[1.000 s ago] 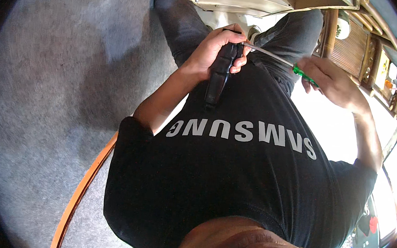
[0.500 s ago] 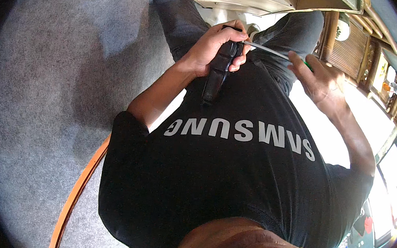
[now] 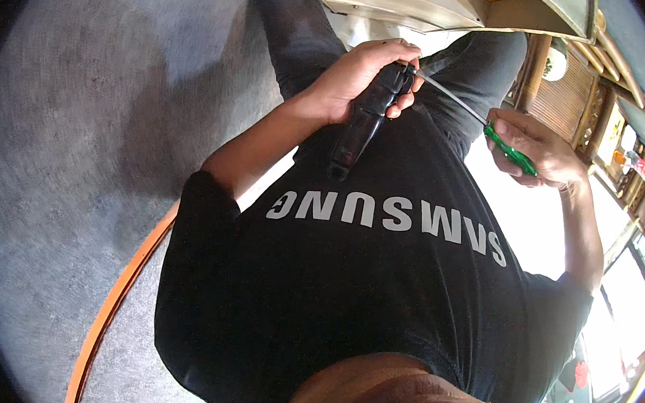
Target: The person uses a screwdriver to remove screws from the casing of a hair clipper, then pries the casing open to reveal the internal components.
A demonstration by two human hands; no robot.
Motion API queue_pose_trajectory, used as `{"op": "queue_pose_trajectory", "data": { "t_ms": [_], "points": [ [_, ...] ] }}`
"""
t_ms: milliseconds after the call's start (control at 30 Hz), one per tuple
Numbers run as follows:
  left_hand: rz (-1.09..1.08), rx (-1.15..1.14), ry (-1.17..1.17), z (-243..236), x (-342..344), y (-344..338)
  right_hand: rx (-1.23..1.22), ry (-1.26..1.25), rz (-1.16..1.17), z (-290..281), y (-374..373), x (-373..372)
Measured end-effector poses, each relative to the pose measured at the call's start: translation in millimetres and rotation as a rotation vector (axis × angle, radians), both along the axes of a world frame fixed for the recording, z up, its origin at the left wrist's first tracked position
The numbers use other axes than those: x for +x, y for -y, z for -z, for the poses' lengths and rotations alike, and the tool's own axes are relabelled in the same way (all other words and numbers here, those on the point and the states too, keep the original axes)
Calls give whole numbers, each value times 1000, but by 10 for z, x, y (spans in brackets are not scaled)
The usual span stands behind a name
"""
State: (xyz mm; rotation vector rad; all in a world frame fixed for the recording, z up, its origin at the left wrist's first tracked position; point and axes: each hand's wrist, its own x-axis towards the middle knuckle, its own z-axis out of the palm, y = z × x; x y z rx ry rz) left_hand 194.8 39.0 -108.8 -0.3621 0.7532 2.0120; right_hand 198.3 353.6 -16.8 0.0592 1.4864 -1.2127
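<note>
In front of my chest, my left hand (image 3: pixel 358 76) is wrapped round a black elongated handheld device (image 3: pixel 362 122). Its body tapers toward my shirt, and its exact kind is unclear. My right hand (image 3: pixel 548 151) grips the green handle of a screwdriver (image 3: pixel 508 149). The long metal shaft slants up and to the left, reaching the far end of the device beside my left fingers. The tip is too small and too close to the fingers to tell whether it sits in a screw.
A pale wooden table or drawer edge (image 3: pixel 409 2) crosses above my knees. An orange strip (image 3: pixel 119 291) curves over the grey floor (image 3: pixel 90 143) at left. Wooden furniture (image 3: pixel 569 100) stands at the right, near bright windows.
My right hand has lowered slightly and turned, so the screwdriver's green handle now shows and its shaft slopes more steeply. The device in my left hand has shifted slightly.
</note>
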Motion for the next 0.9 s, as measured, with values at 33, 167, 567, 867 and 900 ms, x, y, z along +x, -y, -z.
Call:
{"op": "queue_pose_trajectory", "data": {
  "t_ms": [33,167,567,867,900],
  "points": [
    [-7,3,0,-26,-4,-3,-115,154,82,8,6,17],
    [-32,-113,-21,-54,-48,8,42,-313,63,282,73,273],
    [-57,-46,0,-129,-67,17,372,-1407,-118,332,151,280],
    [5,-17,-54,-135,-54,-40,-140,133,133,88,-92,52],
    [5,-5,-76,-130,-54,-37,-237,303,167,84,-96,31]
  ]
}}
